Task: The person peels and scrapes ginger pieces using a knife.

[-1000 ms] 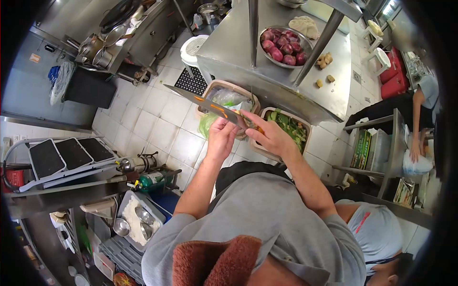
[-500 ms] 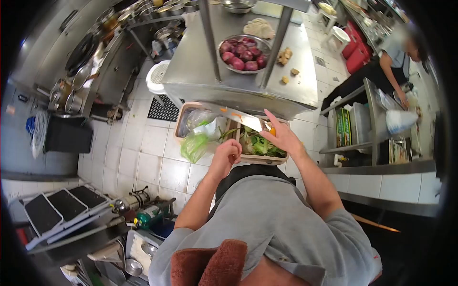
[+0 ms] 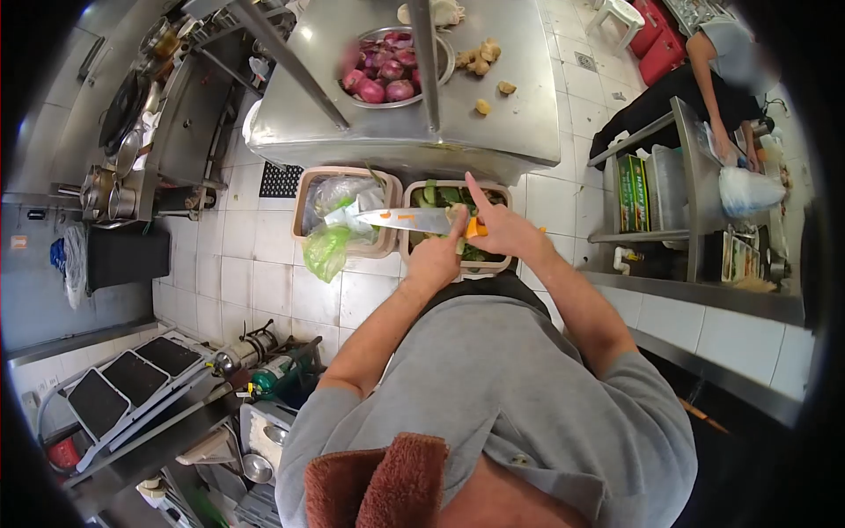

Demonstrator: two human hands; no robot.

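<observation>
The right hand point(image 3: 505, 231) gripped an orange-handled knife point(image 3: 415, 221) above the scrap bin point(image 3: 406, 248). The left hand point(image 3: 436, 259), earlier apart from it, had reached the blade's handle end; whether it pinched anything, I couldn't tell.

a beige rectangular plastic bin point(image 3: 370, 249) stands left of a matching second bin point(image 3: 486, 265), a long steel-bladed knife point(image 3: 424, 223) over both; beyond, a stainless-steel table point(image 3: 502, 134) bears round purple onions point(image 3: 389, 70) in a metal bowl point(image 3: 444, 58).
</observation>
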